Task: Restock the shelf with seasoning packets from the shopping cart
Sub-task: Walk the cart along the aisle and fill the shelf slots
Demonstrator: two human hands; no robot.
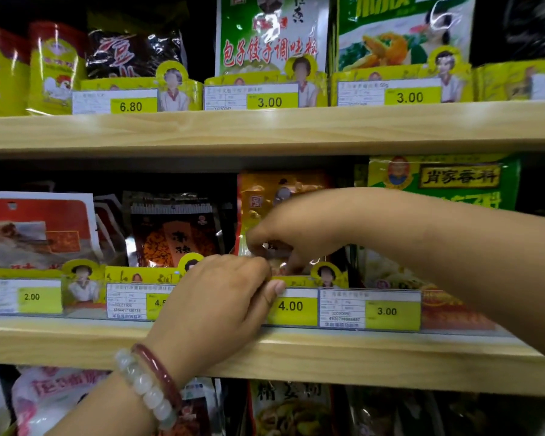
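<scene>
On the middle shelf [265, 344], right hand [296, 228] fingers curled down, pinching the lower part of an orange seasoning packet [265, 196] that stands upright in its slot behind the 4.00 price tag [291, 306]. Left hand [221, 297] just below and touching the same area, fingers bent together at the packet's bottom edge, thumb laid along the top of the tag strip; exact left grip on the packet can't be told, fingertips hidden. Left wrist wears a pale bead bracelet [145, 391] and a red bangle [158, 369].

Slot to the left: dark packets with orange panel [173, 234], upright, behind a 4.5-something tag partly covered by the left hand. Further left: red-and-white packets [38, 228], leaning, over the 2.00 tag [40, 297]. To the right: green packet [444, 180] standing behind the right forearm, 3.00 tag [387, 311] in front.

Upper shelf [265, 130]: yellow rooster bags [54, 70], dark packet above the 6.80 tag [131, 107], two green-and-white packets [271, 36] over 3.00 tags. Bottom shelf: more packets, partly seen. Shopping cart out of view.
</scene>
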